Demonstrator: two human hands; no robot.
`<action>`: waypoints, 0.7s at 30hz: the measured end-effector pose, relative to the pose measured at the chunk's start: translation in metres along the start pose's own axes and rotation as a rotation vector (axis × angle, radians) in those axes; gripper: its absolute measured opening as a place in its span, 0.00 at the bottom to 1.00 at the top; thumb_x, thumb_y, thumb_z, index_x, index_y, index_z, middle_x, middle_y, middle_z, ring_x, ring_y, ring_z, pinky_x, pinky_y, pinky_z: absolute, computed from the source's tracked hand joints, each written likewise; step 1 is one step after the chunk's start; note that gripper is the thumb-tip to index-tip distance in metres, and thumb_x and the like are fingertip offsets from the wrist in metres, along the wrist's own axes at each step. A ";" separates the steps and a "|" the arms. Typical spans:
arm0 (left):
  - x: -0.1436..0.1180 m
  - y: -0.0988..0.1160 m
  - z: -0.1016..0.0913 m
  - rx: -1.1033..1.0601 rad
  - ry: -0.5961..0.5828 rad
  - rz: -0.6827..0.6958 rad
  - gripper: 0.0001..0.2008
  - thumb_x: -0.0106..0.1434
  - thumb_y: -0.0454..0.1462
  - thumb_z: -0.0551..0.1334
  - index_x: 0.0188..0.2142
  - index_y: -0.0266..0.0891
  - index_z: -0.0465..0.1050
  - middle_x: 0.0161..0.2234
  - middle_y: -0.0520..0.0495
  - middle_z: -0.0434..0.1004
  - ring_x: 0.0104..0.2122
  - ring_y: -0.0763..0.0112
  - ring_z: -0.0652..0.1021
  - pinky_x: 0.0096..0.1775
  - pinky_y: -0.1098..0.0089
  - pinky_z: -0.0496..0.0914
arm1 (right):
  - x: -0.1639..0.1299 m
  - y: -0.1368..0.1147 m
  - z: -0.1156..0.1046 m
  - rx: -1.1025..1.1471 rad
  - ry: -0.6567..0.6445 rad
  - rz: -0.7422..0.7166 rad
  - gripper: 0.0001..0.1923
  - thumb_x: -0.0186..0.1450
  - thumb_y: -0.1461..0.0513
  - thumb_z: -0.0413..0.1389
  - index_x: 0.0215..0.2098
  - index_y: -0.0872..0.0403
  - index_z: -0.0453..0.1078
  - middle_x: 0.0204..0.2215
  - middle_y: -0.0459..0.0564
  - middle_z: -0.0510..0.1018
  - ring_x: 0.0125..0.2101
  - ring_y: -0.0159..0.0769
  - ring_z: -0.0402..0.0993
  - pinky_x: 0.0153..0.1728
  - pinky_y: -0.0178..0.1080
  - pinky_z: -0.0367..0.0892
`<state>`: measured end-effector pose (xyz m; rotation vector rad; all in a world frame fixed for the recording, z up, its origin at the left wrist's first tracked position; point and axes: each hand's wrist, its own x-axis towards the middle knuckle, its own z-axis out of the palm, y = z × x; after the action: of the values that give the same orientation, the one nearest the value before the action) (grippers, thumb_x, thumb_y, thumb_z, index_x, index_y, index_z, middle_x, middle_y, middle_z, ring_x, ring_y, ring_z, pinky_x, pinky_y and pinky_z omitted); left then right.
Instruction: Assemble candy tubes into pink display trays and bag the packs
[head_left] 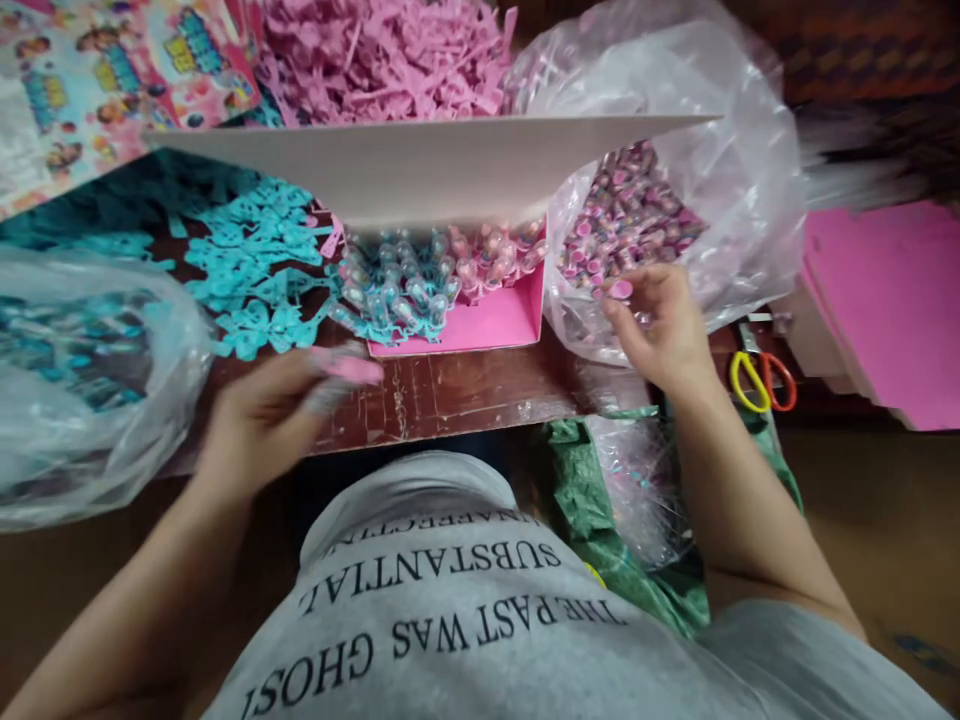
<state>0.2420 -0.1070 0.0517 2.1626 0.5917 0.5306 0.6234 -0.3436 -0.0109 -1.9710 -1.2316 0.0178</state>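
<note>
Right fingers [631,338] pinching one pink-capped piece [619,290]; left fingers [296,370] clasping one blurred pink piece [358,369]; one open box [499,318] between.

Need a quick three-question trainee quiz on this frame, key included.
1. True or false: the open box holds only pink pieces.
2. What color is the blurred item in the left hand?
A) yellow
B) pink
C) green
3. Which hand is nearer the scissors?

Key:
1. False; blue-green pieces sit in it too.
2. B, pink.
3. The right hand; the scissors lie beside that forearm, with one yellow and one red-orange handle.
</note>
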 end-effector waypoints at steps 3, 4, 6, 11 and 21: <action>0.008 0.012 0.062 -0.132 -0.192 0.003 0.10 0.72 0.44 0.68 0.47 0.45 0.87 0.47 0.50 0.88 0.47 0.65 0.86 0.51 0.67 0.79 | -0.017 -0.056 0.010 0.138 -0.201 -0.352 0.16 0.76 0.60 0.57 0.61 0.45 0.73 0.46 0.52 0.78 0.45 0.41 0.79 0.46 0.46 0.79; 0.014 0.012 0.078 -0.155 -0.222 0.002 0.10 0.72 0.44 0.68 0.44 0.44 0.87 0.45 0.49 0.89 0.44 0.66 0.86 0.47 0.68 0.79 | -0.022 -0.071 0.015 0.164 -0.262 -0.424 0.17 0.76 0.61 0.57 0.62 0.45 0.72 0.46 0.52 0.78 0.45 0.39 0.79 0.46 0.44 0.79; 0.025 0.010 0.099 -0.172 -0.259 0.023 0.11 0.72 0.44 0.67 0.40 0.42 0.86 0.40 0.48 0.88 0.38 0.68 0.84 0.42 0.70 0.77 | -0.029 -0.089 0.025 0.205 -0.317 -0.471 0.17 0.77 0.62 0.58 0.63 0.48 0.71 0.47 0.51 0.79 0.45 0.37 0.80 0.47 0.42 0.80; 0.040 0.011 0.110 -0.153 -0.322 0.104 0.10 0.73 0.40 0.65 0.41 0.41 0.85 0.34 0.50 0.83 0.34 0.71 0.80 0.39 0.72 0.72 | -0.032 -0.090 0.031 0.151 -0.268 -0.495 0.12 0.76 0.61 0.59 0.56 0.52 0.72 0.47 0.52 0.83 0.47 0.39 0.82 0.49 0.43 0.82; 0.040 0.020 0.116 -0.083 -0.274 0.079 0.10 0.75 0.39 0.63 0.40 0.42 0.85 0.41 0.48 0.86 0.41 0.67 0.84 0.45 0.68 0.77 | -0.038 -0.087 0.033 -0.014 -0.220 -0.521 0.14 0.76 0.64 0.58 0.59 0.54 0.73 0.50 0.58 0.83 0.49 0.44 0.82 0.50 0.48 0.82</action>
<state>0.3429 -0.1644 0.0069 2.1382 0.3299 0.2869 0.5250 -0.3346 0.0065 -1.6359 -1.8619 -0.0376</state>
